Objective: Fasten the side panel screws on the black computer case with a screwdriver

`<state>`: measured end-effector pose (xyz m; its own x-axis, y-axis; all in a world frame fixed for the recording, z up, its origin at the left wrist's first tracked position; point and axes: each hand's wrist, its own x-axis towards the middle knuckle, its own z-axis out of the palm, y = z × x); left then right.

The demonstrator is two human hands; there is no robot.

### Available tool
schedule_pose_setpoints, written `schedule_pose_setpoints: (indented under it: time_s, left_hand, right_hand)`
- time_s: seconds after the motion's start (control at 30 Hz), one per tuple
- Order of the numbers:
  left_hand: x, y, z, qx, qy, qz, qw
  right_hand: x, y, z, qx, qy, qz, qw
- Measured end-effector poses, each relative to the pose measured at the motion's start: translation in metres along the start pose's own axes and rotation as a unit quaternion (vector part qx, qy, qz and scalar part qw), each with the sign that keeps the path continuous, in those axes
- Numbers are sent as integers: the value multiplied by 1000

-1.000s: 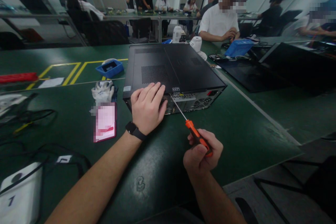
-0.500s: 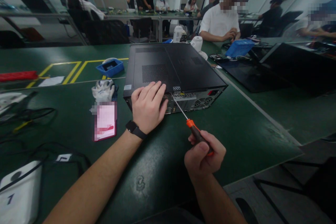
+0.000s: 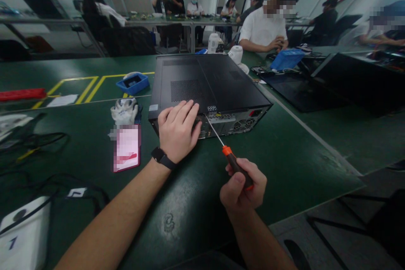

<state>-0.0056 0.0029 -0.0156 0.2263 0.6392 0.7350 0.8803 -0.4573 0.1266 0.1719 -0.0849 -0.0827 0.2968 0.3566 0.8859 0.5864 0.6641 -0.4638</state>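
A black desktop computer case [image 3: 218, 78] lies on its side on the green table, its rear panel with a fan grille facing me. My left hand [image 3: 179, 128] rests over the near edge, fingers stretched flat on the top cover and thumb down by the rear panel. In my right hand [image 3: 243, 185] is a screwdriver [image 3: 232, 158] with an orange and dark handle, wrapped by the fingers. Its thin shaft points up and left, and the tip meets the upper rim of the rear panel just right of my left hand. Whatever the tip touches is too small to make out.
Left of the case are a blue bin [image 3: 133, 83], bunched gloves [image 3: 124, 111] and a phone [image 3: 127, 148]. Dark cables [image 3: 41, 139] and a white device marked 1 [image 3: 23, 232] occupy the far left. A dark flat panel [image 3: 294, 93] lies at right; a co-worker [image 3: 264, 29] sits beyond.
My right hand and the screwdriver handle have shifted slightly left, with the tip still at the rear rim. The left hand stays on the case. The whole view has tilted a little.
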Motion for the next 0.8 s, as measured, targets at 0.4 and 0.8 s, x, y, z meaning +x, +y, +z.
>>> schedule_pose_setpoints:
  time_s: [0.4,0.8]
  left_hand:
    - [0,0,-1,-2,9,7,1000]
    - [-2,6,-8,-34,113,-5,993]
  right_hand:
    - [5,-1,3,12,27,2,1000]
    - [3,0,5,31,8,29,999]
